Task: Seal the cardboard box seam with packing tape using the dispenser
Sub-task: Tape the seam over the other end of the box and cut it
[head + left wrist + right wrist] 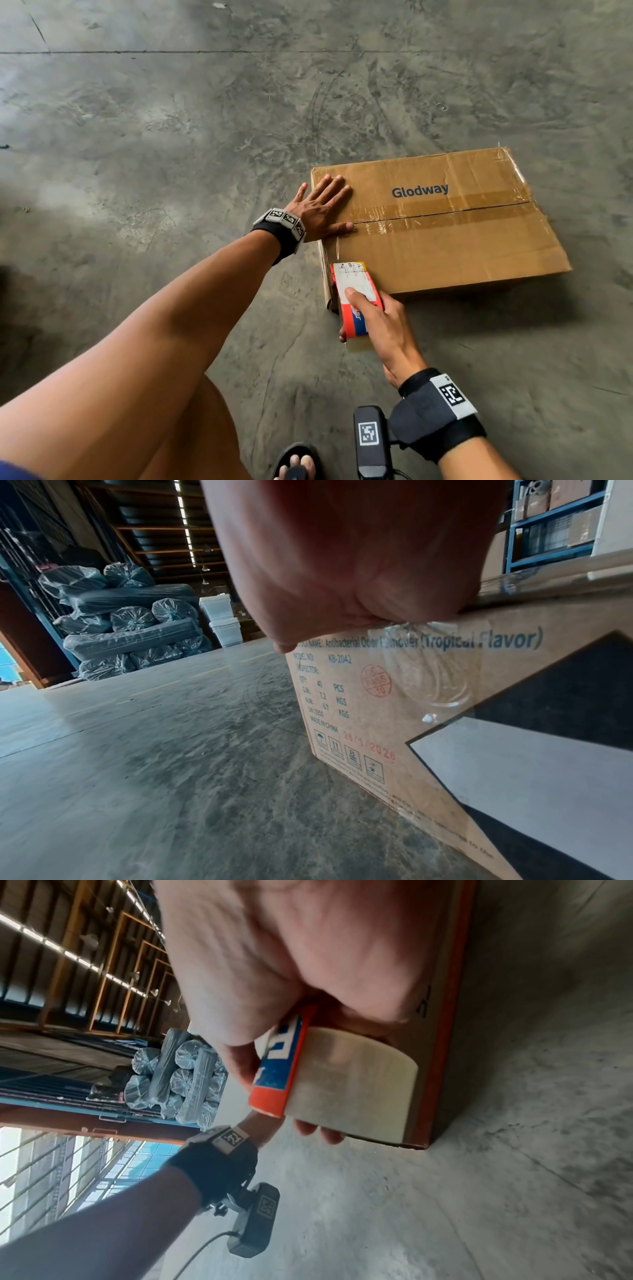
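Sandalled foot [297,462], wrapped bales [133,620] beyond box [445,246]

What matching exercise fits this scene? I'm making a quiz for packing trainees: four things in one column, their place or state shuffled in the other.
Things:
1. left hand
2. tape dispenser
3. cardboard box
4. centre seam

Place or state:
A. sits on the concrete floor
B. gripped by the right hand at the box's near corner
C. covered with old, wrinkled tape
D. lies flat on the box top, fingers spread

Pairs: 1-D, 2-B, 3-A, 4-C
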### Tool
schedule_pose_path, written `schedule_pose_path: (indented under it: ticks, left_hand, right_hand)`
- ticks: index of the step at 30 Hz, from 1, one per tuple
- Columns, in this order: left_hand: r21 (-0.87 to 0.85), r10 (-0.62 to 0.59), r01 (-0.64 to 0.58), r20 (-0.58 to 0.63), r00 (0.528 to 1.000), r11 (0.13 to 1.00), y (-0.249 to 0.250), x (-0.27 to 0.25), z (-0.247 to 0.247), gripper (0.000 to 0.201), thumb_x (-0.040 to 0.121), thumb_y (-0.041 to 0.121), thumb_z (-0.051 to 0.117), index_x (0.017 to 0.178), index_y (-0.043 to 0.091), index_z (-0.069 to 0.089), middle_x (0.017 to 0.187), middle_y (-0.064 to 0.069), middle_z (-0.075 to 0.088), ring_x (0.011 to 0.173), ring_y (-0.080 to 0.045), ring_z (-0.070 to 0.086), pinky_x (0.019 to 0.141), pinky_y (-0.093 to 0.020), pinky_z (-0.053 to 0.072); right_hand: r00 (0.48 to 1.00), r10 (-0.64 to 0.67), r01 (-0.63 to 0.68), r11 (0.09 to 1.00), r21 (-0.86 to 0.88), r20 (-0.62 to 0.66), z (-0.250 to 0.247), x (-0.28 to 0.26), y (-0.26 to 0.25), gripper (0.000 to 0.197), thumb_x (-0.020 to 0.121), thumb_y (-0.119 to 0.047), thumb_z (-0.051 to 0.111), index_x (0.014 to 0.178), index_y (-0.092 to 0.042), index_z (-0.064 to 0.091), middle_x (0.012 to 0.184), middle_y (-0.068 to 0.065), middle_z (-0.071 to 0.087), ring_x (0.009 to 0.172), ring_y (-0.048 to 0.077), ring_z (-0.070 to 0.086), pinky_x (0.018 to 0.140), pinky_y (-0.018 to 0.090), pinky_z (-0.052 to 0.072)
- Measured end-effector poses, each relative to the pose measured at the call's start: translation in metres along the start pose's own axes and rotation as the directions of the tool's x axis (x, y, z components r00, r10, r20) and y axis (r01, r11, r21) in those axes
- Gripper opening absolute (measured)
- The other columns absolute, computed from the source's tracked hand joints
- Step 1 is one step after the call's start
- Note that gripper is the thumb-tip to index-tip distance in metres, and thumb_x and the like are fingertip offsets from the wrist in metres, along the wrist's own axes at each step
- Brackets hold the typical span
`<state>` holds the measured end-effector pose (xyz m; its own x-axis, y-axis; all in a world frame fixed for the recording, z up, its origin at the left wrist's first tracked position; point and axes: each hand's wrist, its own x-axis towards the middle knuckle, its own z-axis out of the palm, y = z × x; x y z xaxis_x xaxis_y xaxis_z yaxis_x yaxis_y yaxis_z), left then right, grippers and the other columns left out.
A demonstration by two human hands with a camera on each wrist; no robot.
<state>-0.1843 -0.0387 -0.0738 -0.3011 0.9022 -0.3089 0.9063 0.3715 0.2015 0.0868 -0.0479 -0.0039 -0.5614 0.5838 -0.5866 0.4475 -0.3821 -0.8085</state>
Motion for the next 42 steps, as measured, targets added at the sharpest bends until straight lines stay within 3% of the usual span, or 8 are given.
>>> schedule_pose_path:
  ticks: [6,12,19,25,28,34,38,42]
  left_hand:
    - [0.091,-0.032,0.034,-0.016,0.999,0.995,0.015,-0.005,0.0,0.091,0.092,0.077,0.016,0.159,0.02,-0.005,0.167,-0.006,-0.015,0.153,-0.026,-0.017,0.118,-0.066,-0.005]
    - [-0.067,-0.06,0.054,-0.079,0.995,0.996,0.033,-0.018,0.021,0.098,0.089,0.081,0.021,0.159,0.018,-0.006,0.167,-0.003,-0.014,0.153,-0.022,-0.017,0.122,-0.057,-0.004]
    - [-0.041,-0.082,0.078,-0.107,0.991,0.996,0.034,-0.019,0.021,0.103,0.085,0.086,0.023,0.16,0.019,-0.003,0.168,-0.001,-0.009,0.154,-0.021,-0.012,0.124,-0.053,-0.001]
    - [-0.026,-0.08,0.078,-0.098,0.992,0.997,0.034,-0.021,0.019,0.104,0.084,0.088,0.019,0.16,0.019,-0.004,0.167,-0.002,-0.011,0.153,-0.021,-0.014,0.124,-0.052,-0.002]
    - [-0.016,-0.08,0.079,-0.085,0.993,0.997,0.036,-0.02,0.017,0.105,0.084,0.088,0.018,0.159,0.019,-0.006,0.167,-0.002,-0.012,0.153,-0.021,-0.015,0.124,-0.052,-0.002]
    - [-0.008,-0.09,0.09,-0.075,0.993,0.996,0.036,-0.02,0.017,0.106,0.082,0.089,0.016,0.159,0.019,-0.006,0.167,-0.002,-0.012,0.153,-0.021,-0.014,0.124,-0.053,-0.001]
    - [-0.011,-0.088,0.087,-0.071,0.994,0.996,0.036,-0.019,0.018,0.107,0.081,0.09,0.016,0.159,0.019,-0.006,0.167,-0.002,-0.012,0.153,-0.021,-0.014,0.124,-0.053,0.0]
    - [-0.02,-0.084,0.083,-0.063,0.994,0.996,0.034,-0.019,0.017,0.107,0.082,0.09,0.017,0.159,0.02,-0.007,0.167,-0.002,-0.014,0.153,-0.021,-0.016,0.124,-0.052,-0.002]
  right_hand:
    - [1.0,0.009,-0.009,1.0,0.016,0.027,-0.003,-0.001,0.0,0.018,0.097,-0.029,0.071,0.109,-0.015,0.074,0.077,0.012,0.076,0.056,0.027,0.073,0.058,0.039,0.063]
    - [0.999,0.016,-0.015,1.0,-0.013,0.033,-0.001,0.004,-0.001,0.019,0.095,-0.031,0.073,0.105,-0.015,0.075,0.085,0.009,0.078,0.061,0.028,0.074,0.069,0.052,0.067]
    - [1.0,-0.011,0.01,0.999,-0.052,-0.016,0.002,0.001,-0.001,0.035,0.074,-0.049,0.073,0.09,-0.018,0.08,0.082,0.006,0.081,0.077,0.04,0.079,0.078,0.06,0.065]
    - [0.999,0.043,-0.042,0.999,-0.032,0.029,-0.014,-0.027,0.008,0.015,0.096,-0.028,0.072,0.096,-0.012,0.075,0.082,0.016,0.076,0.059,0.031,0.075,0.055,0.036,0.062]
    - [0.997,0.071,-0.07,0.997,-0.032,0.031,-0.017,-0.037,0.017,0.02,0.097,-0.031,0.071,0.105,-0.013,0.074,0.087,0.017,0.078,0.06,0.031,0.077,0.062,0.041,0.064]
    - [0.997,0.066,-0.064,0.996,-0.058,0.03,-0.015,-0.041,0.02,0.013,0.097,-0.034,0.071,0.102,-0.023,0.073,0.091,0.009,0.079,0.066,0.03,0.08,0.067,0.041,0.066]
    - [0.997,0.079,-0.077,0.994,-0.083,0.018,-0.016,-0.047,0.026,0.021,0.094,-0.038,0.073,0.107,-0.021,0.075,0.092,0.009,0.08,0.074,0.032,0.08,0.076,0.052,0.067]
    - [0.993,0.119,-0.118,0.992,-0.046,0.016,-0.022,-0.06,0.033,0.004,0.097,-0.031,0.072,0.095,-0.033,0.069,0.093,0.009,0.079,0.066,0.031,0.08,0.062,0.038,0.066]
